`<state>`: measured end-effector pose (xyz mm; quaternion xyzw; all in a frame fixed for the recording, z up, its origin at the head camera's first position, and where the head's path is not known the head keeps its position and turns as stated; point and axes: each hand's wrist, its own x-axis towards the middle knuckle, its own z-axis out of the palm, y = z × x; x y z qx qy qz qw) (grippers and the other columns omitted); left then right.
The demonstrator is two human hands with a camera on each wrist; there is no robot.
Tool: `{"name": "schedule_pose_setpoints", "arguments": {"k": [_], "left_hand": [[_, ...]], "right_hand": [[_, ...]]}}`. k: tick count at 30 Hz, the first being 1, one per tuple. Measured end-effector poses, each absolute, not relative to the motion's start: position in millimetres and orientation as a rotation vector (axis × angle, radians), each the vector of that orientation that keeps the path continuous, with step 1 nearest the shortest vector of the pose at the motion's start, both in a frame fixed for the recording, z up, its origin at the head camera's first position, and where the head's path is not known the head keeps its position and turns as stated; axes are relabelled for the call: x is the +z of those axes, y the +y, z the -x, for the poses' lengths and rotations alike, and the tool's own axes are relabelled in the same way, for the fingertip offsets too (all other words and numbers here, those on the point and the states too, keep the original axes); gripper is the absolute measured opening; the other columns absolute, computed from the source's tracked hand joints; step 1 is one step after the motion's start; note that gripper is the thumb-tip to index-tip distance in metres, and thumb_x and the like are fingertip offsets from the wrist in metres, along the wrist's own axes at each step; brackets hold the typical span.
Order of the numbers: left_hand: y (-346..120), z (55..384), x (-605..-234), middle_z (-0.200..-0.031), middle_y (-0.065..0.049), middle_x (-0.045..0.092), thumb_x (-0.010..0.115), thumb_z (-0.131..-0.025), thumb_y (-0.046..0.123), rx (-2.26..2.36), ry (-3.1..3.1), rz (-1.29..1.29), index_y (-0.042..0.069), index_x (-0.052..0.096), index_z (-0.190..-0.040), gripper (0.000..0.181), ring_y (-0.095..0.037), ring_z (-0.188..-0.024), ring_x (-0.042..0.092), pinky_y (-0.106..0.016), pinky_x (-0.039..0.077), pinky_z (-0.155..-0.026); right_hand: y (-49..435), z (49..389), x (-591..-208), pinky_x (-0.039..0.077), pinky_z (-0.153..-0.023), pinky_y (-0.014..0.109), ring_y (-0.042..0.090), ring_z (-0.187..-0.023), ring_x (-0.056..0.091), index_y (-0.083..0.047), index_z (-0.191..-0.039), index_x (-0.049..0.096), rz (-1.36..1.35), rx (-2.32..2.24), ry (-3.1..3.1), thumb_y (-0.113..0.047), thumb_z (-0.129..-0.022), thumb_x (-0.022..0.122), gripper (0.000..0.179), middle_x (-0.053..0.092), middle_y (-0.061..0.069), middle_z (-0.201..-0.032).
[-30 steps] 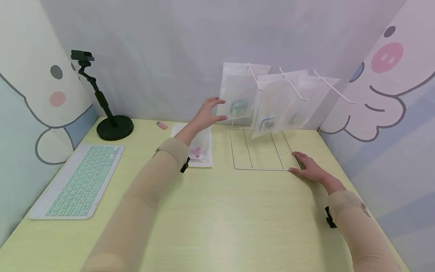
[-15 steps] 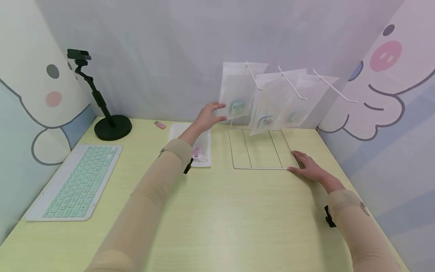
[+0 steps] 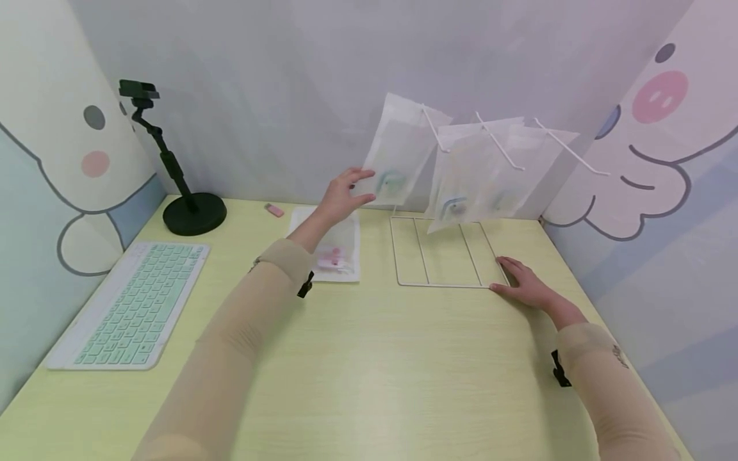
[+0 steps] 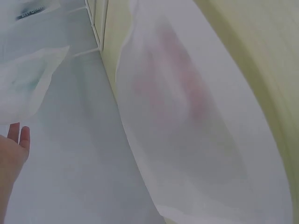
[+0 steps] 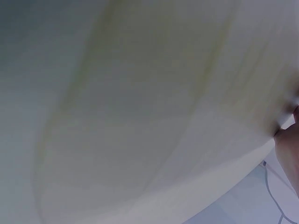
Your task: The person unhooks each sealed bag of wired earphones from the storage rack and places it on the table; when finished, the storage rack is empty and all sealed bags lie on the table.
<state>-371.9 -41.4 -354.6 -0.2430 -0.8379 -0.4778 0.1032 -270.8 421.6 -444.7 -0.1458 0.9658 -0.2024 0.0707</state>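
Near the back wall, a white wire display rack stands on the table with long hooks, and translucent packets hang from them. My left hand pinches the lower left edge of the leftmost packet, which holds something green and tilts to the left. In the left wrist view, this packet appears above my fingertips. My right hand rests on the front right corner of the rack's base, thumb and fingers spread. The right wrist view shows only part of that hand at its edge.
Under my left forearm lies another packet with a pink item inside. A mint keyboard, a black stand and a small pink object are on the left. Two more packets hang from the rack, including a middle packet.
My left hand has moved slightly left, swinging the lower end of the leftmost packet with it and tilting its top. The right hand stays on the rack's corner.
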Motion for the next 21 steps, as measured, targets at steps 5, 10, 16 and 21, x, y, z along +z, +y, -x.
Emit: {"name": "schedule_pose_setpoints", "arguments": {"k": [5,10,16,21], "left_hand": [[-49.9,363.0,-347.0,-0.139,-0.01,0.046,0.074,-0.082,0.018,-1.385,-2.418,0.772,0.012,0.055,-0.133,0.054,-0.024,-0.128,0.042,-0.037,0.044,-0.095],[-59.4,355.0,-338.4,-0.134,-0.011,0.05,0.076,-0.08,0.012,-1.335,-2.341,0.836,0.011,0.056,-0.131,0.055,-0.024,-0.128,0.042,-0.04,0.044,-0.094],[-70.8,345.6,-328.0,-0.131,-0.01,0.053,0.076,-0.077,0.005,-1.247,-2.264,0.872,0.01,0.057,-0.131,0.057,-0.023,-0.128,0.043,-0.036,0.038,-0.104],[-78.5,337.9,-317.4,-0.127,-0.01,0.055,0.077,-0.076,0.001,-1.179,-2.23,0.886,0.01,0.057,-0.13,0.059,-0.023,-0.122,0.048,-0.034,0.04,-0.102]], "right_hand": [[421.8,271.1,-445.3,0.015,-0.105,0.068,0.054,-0.134,0.016,0.003,-0.147,0.023,0.433,-0.612,2.903,-0.037,-0.088,0.063,0.081,0.019,0.03,-0.15],[422.1,271.7,-445.4,0.014,-0.105,0.067,0.053,-0.134,0.015,0.003,-0.147,0.023,0.422,-0.601,2.908,-0.039,-0.089,0.062,0.081,0.018,0.03,-0.15],[422.4,271.6,-444.9,0.014,-0.105,0.068,0.054,-0.134,0.015,0.003,-0.147,0.022,0.418,-0.597,2.906,-0.039,-0.089,0.062,0.082,0.018,0.031,-0.15],[421.9,271.4,-446.9,0.014,-0.105,0.068,0.054,-0.134,0.015,0.003,-0.147,0.023,0.417,-0.599,2.907,-0.04,-0.089,0.062,0.082,0.018,0.031,-0.149]]}}
